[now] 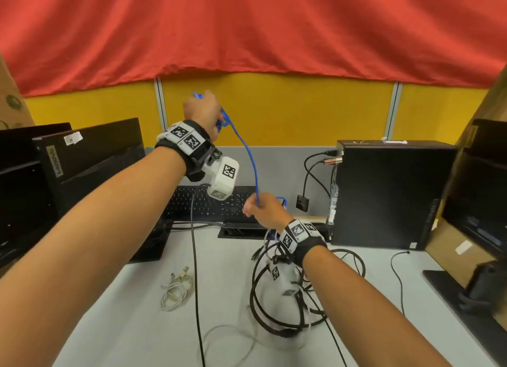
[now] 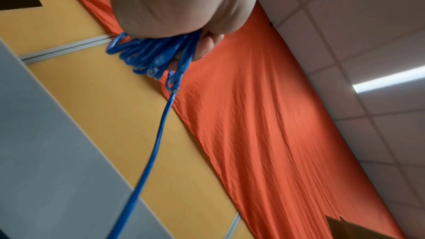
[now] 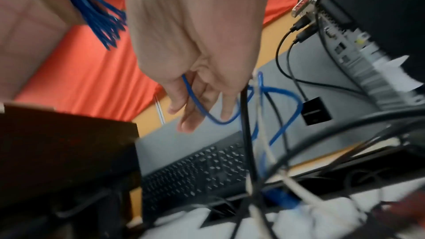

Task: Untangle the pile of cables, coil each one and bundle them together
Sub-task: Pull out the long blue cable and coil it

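My left hand (image 1: 204, 110) is raised high over the desk and grips a coil of blue cable (image 2: 149, 54) made of several loops. One blue strand (image 1: 251, 158) runs down from it to my right hand (image 1: 264, 210), which holds the strand loosely between thumb and fingers (image 3: 184, 104) above the keyboard. The slack blue cable (image 3: 285, 108) loops on behind that hand. A tangle of black and white cables (image 1: 285, 306) lies on the desk under my right wrist. A small coiled white cable (image 1: 175, 289) lies to the left of it.
A black keyboard (image 1: 216, 202) sits behind the hands, a black computer tower (image 1: 389, 193) at the right with cables plugged in, dark monitors (image 1: 90, 158) at the left. A thin black cable (image 1: 196, 284) runs down the grey desk (image 1: 123, 325). A yellow partition and red cloth stand behind.
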Demonstrator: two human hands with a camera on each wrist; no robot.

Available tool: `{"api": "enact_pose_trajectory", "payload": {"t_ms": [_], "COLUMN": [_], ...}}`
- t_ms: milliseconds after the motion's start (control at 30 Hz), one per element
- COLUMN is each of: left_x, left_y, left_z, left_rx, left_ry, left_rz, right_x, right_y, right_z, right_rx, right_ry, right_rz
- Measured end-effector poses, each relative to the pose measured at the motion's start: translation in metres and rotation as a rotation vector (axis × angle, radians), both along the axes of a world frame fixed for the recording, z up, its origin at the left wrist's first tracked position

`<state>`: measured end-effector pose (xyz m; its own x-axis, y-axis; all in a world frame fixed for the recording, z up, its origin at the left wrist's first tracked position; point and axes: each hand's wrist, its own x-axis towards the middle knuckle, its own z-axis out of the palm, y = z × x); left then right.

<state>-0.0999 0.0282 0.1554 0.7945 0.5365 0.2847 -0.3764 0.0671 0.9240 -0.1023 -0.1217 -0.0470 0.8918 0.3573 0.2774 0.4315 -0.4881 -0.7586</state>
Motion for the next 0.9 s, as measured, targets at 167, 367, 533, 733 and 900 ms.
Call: {"api": "enact_pose_trajectory", "payload": {"t_ms": [167,367,533,733,900], "left_x": [0.009,0.015,0.023,0.014,-0.002], "left_y": [0.051,0.108,0.099,0.065,0.030], "left_z": [-0.003,-0.058,-0.088,-0.092,-0.102], "left_rx": [-0.070,0.089,0.177,0.303,0.636], "left_ry": [0.076,0.248,0.297,0.173,0.123], "left_rz": [0.215,0.283,0.147,-0.116,-0.445], "right_x": [0.016,0.026,0.033,0.016,0.005], "right_y": [-0.038,-0.083,-0.099,-0.067,-0.041], "right_z": [-0.024,0.029,0.072,0.108,0.108], "right_rx": [0.076,0.433,0.174,-0.854,-0.797], "right_ry": [0.140,-0.036,-0.343,-0.325,-0.454], "right_rz": [-0.002,-0.145,-0.343,-0.214,0.068]}}
